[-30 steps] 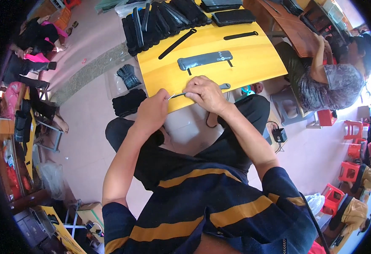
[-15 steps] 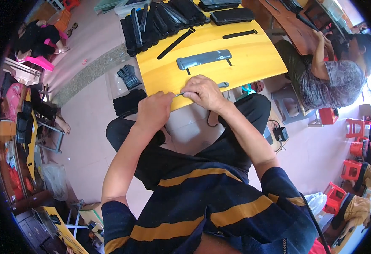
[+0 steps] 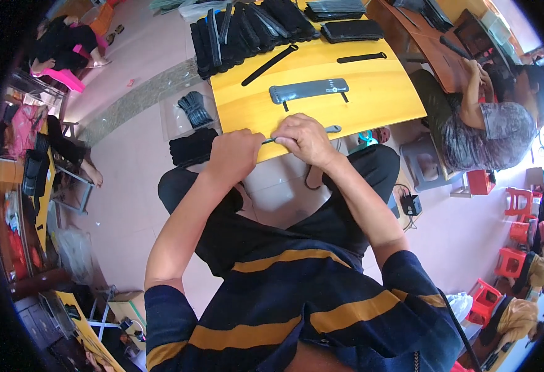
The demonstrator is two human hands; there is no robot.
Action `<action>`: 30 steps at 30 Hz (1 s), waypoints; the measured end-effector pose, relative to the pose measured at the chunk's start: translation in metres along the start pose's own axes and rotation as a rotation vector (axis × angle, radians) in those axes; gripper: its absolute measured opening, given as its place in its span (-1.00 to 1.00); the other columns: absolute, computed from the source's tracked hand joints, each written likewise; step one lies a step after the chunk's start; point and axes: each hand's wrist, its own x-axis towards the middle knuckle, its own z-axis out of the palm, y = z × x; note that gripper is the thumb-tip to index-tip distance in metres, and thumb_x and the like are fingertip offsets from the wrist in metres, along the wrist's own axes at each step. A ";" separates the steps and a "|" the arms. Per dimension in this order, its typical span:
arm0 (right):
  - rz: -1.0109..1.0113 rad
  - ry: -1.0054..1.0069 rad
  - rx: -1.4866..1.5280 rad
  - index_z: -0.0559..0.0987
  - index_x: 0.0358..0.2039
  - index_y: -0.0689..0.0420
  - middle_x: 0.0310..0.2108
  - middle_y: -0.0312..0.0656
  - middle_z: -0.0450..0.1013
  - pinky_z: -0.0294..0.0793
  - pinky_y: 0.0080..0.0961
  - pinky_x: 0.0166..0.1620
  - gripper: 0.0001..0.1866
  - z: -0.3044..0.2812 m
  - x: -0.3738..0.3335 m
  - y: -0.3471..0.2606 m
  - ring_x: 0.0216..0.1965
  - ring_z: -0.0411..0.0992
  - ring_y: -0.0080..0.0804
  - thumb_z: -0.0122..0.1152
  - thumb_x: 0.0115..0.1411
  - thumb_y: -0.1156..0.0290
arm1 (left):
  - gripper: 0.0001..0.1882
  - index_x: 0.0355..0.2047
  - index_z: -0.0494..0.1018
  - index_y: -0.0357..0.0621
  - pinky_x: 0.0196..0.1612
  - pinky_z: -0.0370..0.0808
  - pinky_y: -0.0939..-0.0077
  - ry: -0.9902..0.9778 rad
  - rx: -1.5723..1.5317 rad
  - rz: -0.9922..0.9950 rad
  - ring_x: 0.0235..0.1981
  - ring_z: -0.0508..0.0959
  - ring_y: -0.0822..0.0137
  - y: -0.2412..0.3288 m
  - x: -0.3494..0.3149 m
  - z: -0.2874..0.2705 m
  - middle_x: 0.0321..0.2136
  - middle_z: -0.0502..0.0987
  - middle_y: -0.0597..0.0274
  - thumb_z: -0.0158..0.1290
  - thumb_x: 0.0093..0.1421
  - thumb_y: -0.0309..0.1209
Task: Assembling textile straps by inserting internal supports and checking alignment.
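Note:
My left hand [image 3: 236, 154] is closed at the near edge of a yellow board [image 3: 371, 105], its fingers curled around one end of a thin dark strap [image 3: 269, 141]. Close beside it, my right hand [image 3: 306, 141] pinches the same strap, and a short dark stretch shows between the two. A grey slotted end [image 3: 333, 129] sticks out past the right hand; most of the strap is hidden by my fingers. Just beyond my hands lies a flat dark packet [image 3: 309, 90] with two short black tabs under it. Two black straps with looped ends, a left one [image 3: 269, 65] and a right one [image 3: 362, 57], lie farther back.
Bundled black straps [image 3: 253, 31] fill the board's far left, with stacked black packs [image 3: 352, 30] at the far right. Left of the board, a clear tray [image 3: 171, 118] holds a strap bundle; a black bundle [image 3: 192, 147] lies nearer. A co-worker [image 3: 489, 133] sits at right.
The view has shifted slightly, so the board appears a little farther right and lower. Both hands still grip the strap at the board's edge, with little visible movement.

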 end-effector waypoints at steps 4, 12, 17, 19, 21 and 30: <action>0.010 0.004 0.000 0.73 -0.33 0.11 -0.35 -0.19 0.57 0.52 -0.27 -0.11 -0.89 0.000 0.000 -0.002 -0.23 0.53 -0.16 0.37 0.14 0.40 | -0.81 -0.32 0.65 -0.01 -0.39 0.57 0.10 0.016 -0.018 -0.043 -0.40 0.66 0.05 0.003 -0.005 -0.009 -0.49 0.59 0.10 0.02 0.24 -0.38; -0.007 0.020 -0.003 0.73 -0.33 0.10 -0.36 -0.20 0.58 0.52 -0.28 -0.12 -0.90 0.000 0.001 -0.001 -0.24 0.53 -0.16 0.38 0.13 0.40 | -0.81 -0.32 0.64 0.00 -0.37 0.57 0.12 0.043 -0.081 -0.032 -0.39 0.66 0.04 0.002 -0.010 -0.005 -0.50 0.58 0.11 0.01 0.28 -0.35; 0.005 0.011 -0.020 0.73 -0.33 0.10 -0.35 -0.20 0.58 0.52 -0.28 -0.10 -0.89 0.001 0.000 -0.002 -0.24 0.53 -0.15 0.37 0.14 0.38 | -0.81 -0.32 0.64 -0.01 -0.36 0.57 0.11 0.043 -0.091 -0.030 -0.39 0.66 0.03 0.002 -0.009 -0.004 -0.49 0.58 0.09 0.01 0.29 -0.33; 0.003 0.012 -0.030 0.73 -0.33 0.10 -0.35 -0.20 0.58 0.52 -0.28 -0.10 -0.89 0.002 -0.001 0.000 -0.24 0.53 -0.15 0.37 0.15 0.38 | -0.81 -0.33 0.64 -0.02 -0.35 0.57 0.10 0.042 -0.113 -0.041 -0.39 0.66 0.02 0.002 -0.009 -0.004 -0.49 0.59 0.08 0.02 0.29 -0.32; 0.004 0.020 -0.016 0.73 -0.32 0.10 -0.35 -0.20 0.58 0.52 -0.28 -0.09 -0.88 0.003 -0.001 0.001 -0.24 0.53 -0.15 0.36 0.15 0.38 | -0.81 -0.33 0.64 -0.02 -0.35 0.57 0.10 0.038 -0.115 -0.036 -0.39 0.66 0.02 0.003 -0.009 -0.006 -0.49 0.60 0.08 0.03 0.29 -0.32; 0.001 0.020 -0.019 0.73 -0.32 0.11 -0.35 -0.18 0.58 0.52 -0.27 -0.09 -0.88 0.003 -0.001 0.001 -0.23 0.53 -0.15 0.36 0.15 0.38 | -0.81 -0.28 0.67 0.00 -0.32 0.59 0.09 0.025 -0.126 -0.043 -0.38 0.66 0.01 0.000 -0.008 -0.006 -0.45 0.63 0.08 0.04 0.28 -0.32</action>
